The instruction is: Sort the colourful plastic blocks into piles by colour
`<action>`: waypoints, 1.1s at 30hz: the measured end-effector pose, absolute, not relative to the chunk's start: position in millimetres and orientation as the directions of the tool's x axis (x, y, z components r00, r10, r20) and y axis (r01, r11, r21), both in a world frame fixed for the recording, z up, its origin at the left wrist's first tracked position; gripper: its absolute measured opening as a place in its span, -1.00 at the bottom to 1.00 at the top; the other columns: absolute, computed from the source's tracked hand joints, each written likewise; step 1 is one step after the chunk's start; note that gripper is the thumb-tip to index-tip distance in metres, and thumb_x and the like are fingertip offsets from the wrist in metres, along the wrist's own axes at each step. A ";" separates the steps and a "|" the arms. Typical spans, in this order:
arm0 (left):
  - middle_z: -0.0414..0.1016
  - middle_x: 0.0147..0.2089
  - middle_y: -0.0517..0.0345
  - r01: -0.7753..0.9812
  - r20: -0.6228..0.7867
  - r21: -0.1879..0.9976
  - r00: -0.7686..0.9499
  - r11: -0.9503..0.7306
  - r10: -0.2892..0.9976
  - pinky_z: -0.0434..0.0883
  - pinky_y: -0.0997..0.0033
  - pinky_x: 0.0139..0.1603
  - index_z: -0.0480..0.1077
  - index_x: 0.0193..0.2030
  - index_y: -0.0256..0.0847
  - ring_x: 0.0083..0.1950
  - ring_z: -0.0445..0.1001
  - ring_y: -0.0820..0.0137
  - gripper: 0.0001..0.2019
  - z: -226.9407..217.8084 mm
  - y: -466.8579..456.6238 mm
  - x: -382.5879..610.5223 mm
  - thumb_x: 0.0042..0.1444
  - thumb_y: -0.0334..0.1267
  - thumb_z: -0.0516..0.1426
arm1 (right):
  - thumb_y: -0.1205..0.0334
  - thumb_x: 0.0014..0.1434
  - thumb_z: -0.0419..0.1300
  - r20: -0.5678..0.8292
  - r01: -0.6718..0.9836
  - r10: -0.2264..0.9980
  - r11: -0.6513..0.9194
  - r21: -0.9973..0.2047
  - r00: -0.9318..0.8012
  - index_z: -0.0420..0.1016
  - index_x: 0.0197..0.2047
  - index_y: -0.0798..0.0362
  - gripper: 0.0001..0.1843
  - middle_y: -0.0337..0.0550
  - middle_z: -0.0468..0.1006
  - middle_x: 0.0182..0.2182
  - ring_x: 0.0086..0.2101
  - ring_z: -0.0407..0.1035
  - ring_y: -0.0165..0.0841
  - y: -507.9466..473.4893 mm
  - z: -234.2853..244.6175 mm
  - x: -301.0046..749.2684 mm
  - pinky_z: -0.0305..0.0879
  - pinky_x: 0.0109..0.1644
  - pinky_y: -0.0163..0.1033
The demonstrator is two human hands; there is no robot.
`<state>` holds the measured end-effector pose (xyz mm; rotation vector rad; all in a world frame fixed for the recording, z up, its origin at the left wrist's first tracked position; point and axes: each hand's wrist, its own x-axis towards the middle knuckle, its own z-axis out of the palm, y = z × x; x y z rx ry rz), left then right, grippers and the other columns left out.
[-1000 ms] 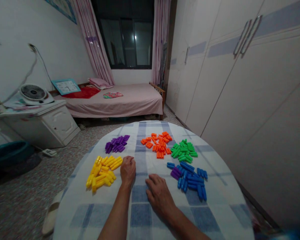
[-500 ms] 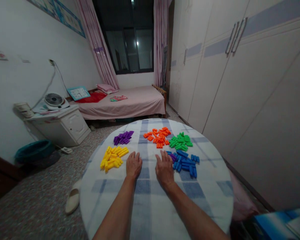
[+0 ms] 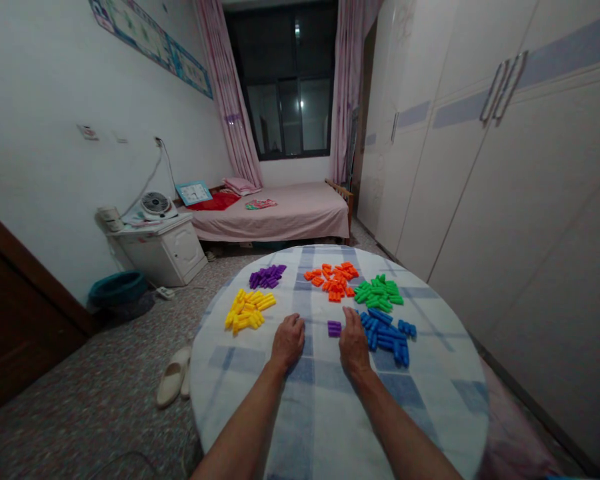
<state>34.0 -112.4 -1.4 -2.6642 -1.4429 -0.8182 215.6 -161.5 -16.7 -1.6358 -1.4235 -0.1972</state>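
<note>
A small purple plastic block with a ribbed look lies on the checked tablecloth, just left of my right hand. That hand rests with fingers stretched forward, between this block and the pile of blue blocks. My left hand lies on the cloth with its fingers loosely bent, and nothing shows in it. To its left is a pile of yellow blocks, with purple blocks behind them. Orange blocks and green blocks lie farther back, beyond my right hand.
The round table wears a white and blue checked cloth. A bed stands behind it, wardrobes line the right. At left are a white cabinet with a fan, a bin and slippers.
The single purple block, earlier at the blue pile's edge beside my right hand, now lies left of that hand. My left fingers have curled in. The whole view has shifted.
</note>
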 end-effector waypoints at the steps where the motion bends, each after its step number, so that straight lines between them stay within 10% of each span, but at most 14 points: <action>1: 0.36 0.07 -0.03 0.750 0.445 0.249 0.474 -0.613 0.760 0.30 0.26 0.13 0.37 -0.03 -0.19 0.11 0.32 0.31 -0.74 -2.0 -114.2 39.5 0.20 -0.33 -0.04 | 0.53 0.08 -0.17 0.628 0.820 0.689 0.086 -0.566 0.362 0.23 0.18 0.16 -0.41 0.10 0.35 0.06 0.10 0.24 -0.22 -159.5 -18.6 217.7 0.24 0.15 -0.02; 6: 0.22 0.22 -0.04 0.644 0.399 0.306 0.582 -0.701 0.708 0.28 0.21 0.17 0.27 0.13 -0.15 0.20 0.23 0.25 -0.56 0.0 -122.4 82.2 0.08 -0.25 0.12 | 0.48 0.11 -0.17 0.590 0.742 0.744 0.198 -0.641 0.312 0.24 0.14 0.11 -0.47 0.04 0.39 -0.03 -0.04 0.35 -0.28 -157.7 -19.7 220.5 0.35 0.04 -0.06; 13: 0.43 -0.15 0.09 0.702 0.271 0.183 0.637 -0.688 0.722 0.33 0.35 -0.03 0.41 -0.16 -0.14 -0.06 0.33 0.32 -0.80 19.1 -109.0 100.8 0.07 -0.19 0.12 | 0.39 0.17 -0.14 0.605 0.747 0.725 0.192 -0.636 0.329 0.30 0.08 0.09 -0.56 0.00 0.41 -0.02 0.02 0.30 -0.28 -160.4 -15.2 221.9 0.28 0.11 -0.06; 23: 0.34 0.12 -0.09 0.905 0.432 0.128 0.317 -0.405 0.844 0.29 0.15 0.10 0.31 0.10 -0.21 0.15 0.27 0.17 -0.62 84.0 -6.0 31.8 0.11 -0.27 0.08 | 0.41 0.18 -0.14 0.491 0.765 0.835 0.140 -0.628 0.250 0.31 0.09 0.08 -0.56 -0.05 0.43 -0.01 -0.09 0.40 -0.35 -165.0 -11.5 219.1 0.32 -0.05 -0.26; 33: 0.24 0.26 -0.07 0.816 0.375 0.249 0.416 -0.522 0.828 0.19 0.04 0.27 0.33 0.14 -0.17 0.33 0.12 0.14 -0.60 -13.9 -94.2 29.0 0.18 -0.18 0.02 | 0.39 0.16 -0.07 0.455 0.799 0.883 0.191 -0.571 0.115 0.45 -0.15 0.03 -0.68 -0.13 0.50 -0.25 -0.19 0.40 -0.33 -163.5 -12.4 220.6 0.28 -0.09 -0.27</action>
